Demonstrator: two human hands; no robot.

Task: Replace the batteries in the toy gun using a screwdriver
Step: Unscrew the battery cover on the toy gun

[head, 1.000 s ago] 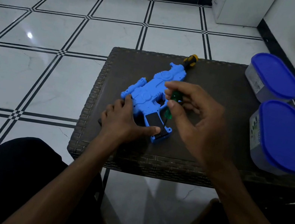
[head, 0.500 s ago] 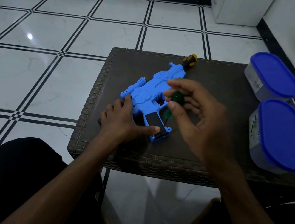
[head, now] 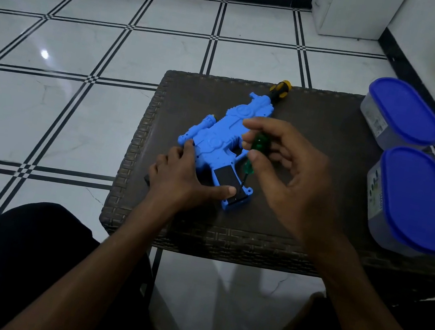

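Note:
A blue toy gun [head: 221, 133] lies flat on the dark woven table [head: 318, 130], its grip pointing toward me. A black battery cover [head: 226, 176] sits in the grip. My left hand [head: 182, 176] presses down on the gun's grip, thumb stretched across the lower end of the cover. My right hand [head: 287, 171] pinches a green-handled screwdriver [head: 254, 154] between fingertips and thumb. The screwdriver stands nearly upright, its thin shaft reaching down to the bottom of the grip beside my left thumb.
A second screwdriver with a yellow-and-black handle [head: 281, 87] lies at the table's far edge behind the gun. Two lidded blue-topped containers [head: 402, 113] [head: 416, 200] stand on the table's right side. A small dark object [head: 147, 178] lies under my left hand. Tiled floor surrounds the table.
My right hand's fingers have shifted slightly around the green handle, which has stayed upright on the grip. My left hand and the gun have not moved.

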